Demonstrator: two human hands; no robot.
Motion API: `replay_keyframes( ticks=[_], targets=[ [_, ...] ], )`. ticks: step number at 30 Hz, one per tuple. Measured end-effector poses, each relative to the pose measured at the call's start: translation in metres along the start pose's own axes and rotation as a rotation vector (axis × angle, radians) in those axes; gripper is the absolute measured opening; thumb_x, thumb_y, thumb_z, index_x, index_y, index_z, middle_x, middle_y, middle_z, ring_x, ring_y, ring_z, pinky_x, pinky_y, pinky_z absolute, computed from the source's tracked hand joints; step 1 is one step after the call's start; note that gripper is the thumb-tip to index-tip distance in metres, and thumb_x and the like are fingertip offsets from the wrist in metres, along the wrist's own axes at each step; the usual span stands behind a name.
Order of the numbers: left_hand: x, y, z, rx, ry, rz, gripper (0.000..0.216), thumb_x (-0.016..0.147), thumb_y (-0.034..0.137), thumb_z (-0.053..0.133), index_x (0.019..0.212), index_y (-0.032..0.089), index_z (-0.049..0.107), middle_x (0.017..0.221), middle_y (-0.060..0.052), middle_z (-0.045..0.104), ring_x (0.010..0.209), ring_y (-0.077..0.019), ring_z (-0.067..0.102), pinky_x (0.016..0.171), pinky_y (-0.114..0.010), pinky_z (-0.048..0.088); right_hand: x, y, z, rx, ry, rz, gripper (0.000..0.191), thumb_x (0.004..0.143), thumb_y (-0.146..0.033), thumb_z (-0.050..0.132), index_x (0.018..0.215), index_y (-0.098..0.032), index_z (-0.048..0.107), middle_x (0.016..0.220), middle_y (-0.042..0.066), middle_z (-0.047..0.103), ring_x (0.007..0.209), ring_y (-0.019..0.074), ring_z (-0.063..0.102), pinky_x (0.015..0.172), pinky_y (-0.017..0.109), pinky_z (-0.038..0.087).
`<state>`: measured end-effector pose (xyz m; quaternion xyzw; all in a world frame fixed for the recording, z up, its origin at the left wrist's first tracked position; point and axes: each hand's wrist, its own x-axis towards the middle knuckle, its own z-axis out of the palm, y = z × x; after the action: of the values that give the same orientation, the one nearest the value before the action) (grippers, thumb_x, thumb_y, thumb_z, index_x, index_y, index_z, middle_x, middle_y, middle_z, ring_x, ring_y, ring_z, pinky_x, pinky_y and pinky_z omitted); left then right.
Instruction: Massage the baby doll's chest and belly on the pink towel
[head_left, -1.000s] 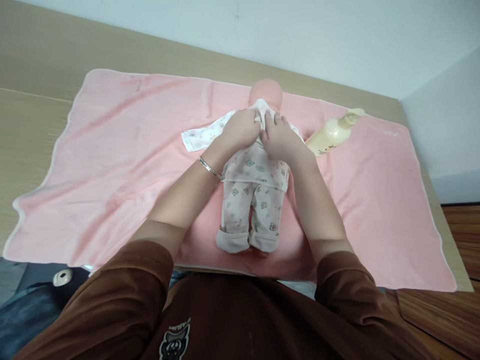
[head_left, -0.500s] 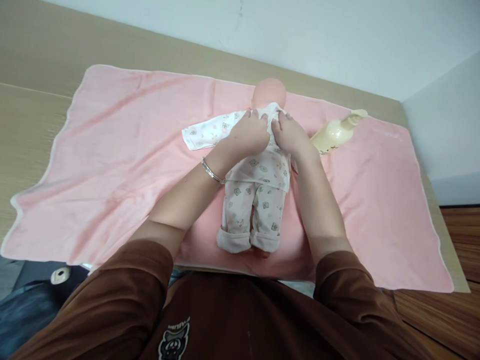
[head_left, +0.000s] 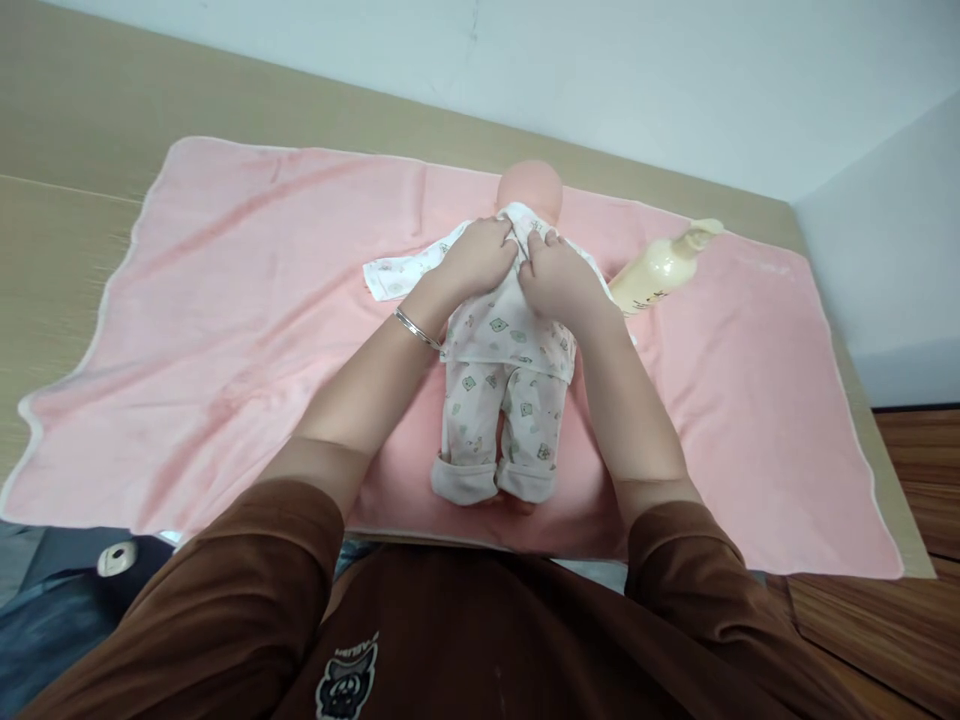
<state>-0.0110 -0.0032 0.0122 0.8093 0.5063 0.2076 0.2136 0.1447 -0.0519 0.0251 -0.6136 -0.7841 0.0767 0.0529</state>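
A baby doll (head_left: 531, 186) lies on a pink blanket (head_left: 262, 250), its head toward the wall. It wears a white printed baby shirt (head_left: 510, 330) and matching trousers (head_left: 469, 420) with turned-up cuffs. Just below the doll's neck, my left hand (head_left: 484, 255) pinches the shirt's front. My right hand (head_left: 559, 275) grips the cloth close beside it, fingers bent around the collar area. One shirt sleeve (head_left: 401, 275) spreads flat to the left; the other is mostly behind my right hand. My fingertips partly hide the neckline, so the fastening there cannot be made out.
A pale yellow pump bottle (head_left: 660, 270) lies tilted on the blanket to the right of the doll. The blanket covers most of a wooden table (head_left: 67, 90) set against a white wall. Dark items sit below the table at lower left.
My right hand has shifted left across the shirt's front, nearer the left hand. The cloth at the collar has moved with the hands, and the view has shifted slightly.
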Motion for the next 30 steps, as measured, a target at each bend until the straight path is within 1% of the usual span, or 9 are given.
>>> replay_keyframes(
  ticks=[5,8,11,13,17,20,24,27,30],
  targets=[
    [-0.004,0.002,0.015,0.065,0.044,-0.009,0.054,0.109,0.030,0.033,0.152,0.015,0.062,0.152,-0.021,0.069,0.149,-0.0350,0.059,0.136,-0.053,0.040,0.017,0.016,0.009,0.084,0.109,0.079,0.062,0.104,-0.029,0.033,0.158,-0.007,0.053,0.162,0.027,0.061,0.153,0.0453,0.056,0.129,0.072,0.045],
    [-0.013,0.010,0.023,0.072,0.080,-0.009,0.057,0.110,0.039,0.040,0.159,0.014,0.055,0.161,-0.025,0.062,0.160,-0.0404,0.050,0.139,-0.060,0.034,0.020,0.020,0.008,0.100,0.108,0.112,0.060,0.103,-0.027,0.031,0.154,-0.010,0.058,0.156,0.025,0.067,0.147,0.0433,0.062,0.127,0.068,0.048],
    [-0.021,0.020,0.024,0.070,0.060,0.010,0.058,0.107,0.039,0.046,0.158,0.014,0.057,0.162,-0.026,0.060,0.164,-0.0444,0.045,0.140,-0.063,0.031,0.020,0.023,0.006,0.120,0.091,0.123,0.054,0.104,-0.028,0.033,0.147,-0.015,0.063,0.150,0.022,0.072,0.139,0.0418,0.067,0.122,0.066,0.053],
    [-0.022,0.024,0.020,0.071,0.047,0.021,0.054,0.106,0.033,0.045,0.154,0.014,0.061,0.158,-0.025,0.064,0.162,-0.0440,0.048,0.139,-0.063,0.033,0.021,0.026,0.006,0.130,0.093,0.097,0.055,0.105,-0.030,0.032,0.150,-0.017,0.061,0.156,0.020,0.069,0.143,0.0415,0.066,0.124,0.066,0.052],
    [-0.013,0.020,0.007,0.069,0.016,-0.012,0.045,0.102,0.023,0.043,0.136,0.016,0.072,0.142,-0.020,0.074,0.144,-0.0392,0.064,0.131,-0.058,0.045,0.020,0.031,0.005,0.059,-0.003,0.016,0.070,0.105,-0.030,0.033,0.171,-0.005,0.038,0.179,0.026,0.043,0.167,0.0457,0.043,0.133,0.073,0.039],
    [-0.007,0.011,-0.003,0.010,0.000,-0.059,0.043,0.099,0.020,0.044,0.127,0.020,0.077,0.135,-0.015,0.080,0.129,-0.0346,0.072,0.120,-0.051,0.056,0.014,0.028,-0.002,-0.001,-0.105,-0.056,0.078,0.102,-0.024,0.039,0.176,-0.003,0.028,0.182,0.027,0.037,0.170,0.0468,0.037,0.136,0.072,0.036],
    [-0.004,0.005,-0.005,-0.064,0.017,-0.087,0.046,0.100,0.019,0.041,0.126,0.020,0.079,0.132,-0.011,0.082,0.122,-0.0300,0.075,0.112,-0.045,0.059,0.008,0.020,-0.008,-0.002,-0.098,-0.058,0.079,0.098,-0.018,0.041,0.176,-0.003,0.031,0.181,0.027,0.039,0.168,0.0472,0.040,0.135,0.071,0.037],
    [-0.006,0.011,0.000,-0.001,0.032,-0.130,0.050,0.105,0.018,0.034,0.131,0.018,0.076,0.138,-0.014,0.079,0.131,-0.0308,0.072,0.120,-0.045,0.055,0.010,0.019,-0.005,0.062,-0.037,-0.060,0.076,0.098,-0.018,0.041,0.172,-0.005,0.038,0.177,0.025,0.046,0.165,0.0443,0.045,0.135,0.071,0.039],
    [-0.014,0.024,0.003,0.116,0.015,-0.147,0.048,0.106,0.015,0.035,0.141,0.013,0.069,0.148,-0.020,0.071,0.147,-0.0365,0.063,0.131,-0.051,0.046,0.016,0.023,0.001,0.126,0.035,0.011,0.067,0.101,-0.021,0.037,0.166,-0.007,0.047,0.173,0.023,0.053,0.161,0.0401,0.051,0.135,0.065,0.042]
  ],
)
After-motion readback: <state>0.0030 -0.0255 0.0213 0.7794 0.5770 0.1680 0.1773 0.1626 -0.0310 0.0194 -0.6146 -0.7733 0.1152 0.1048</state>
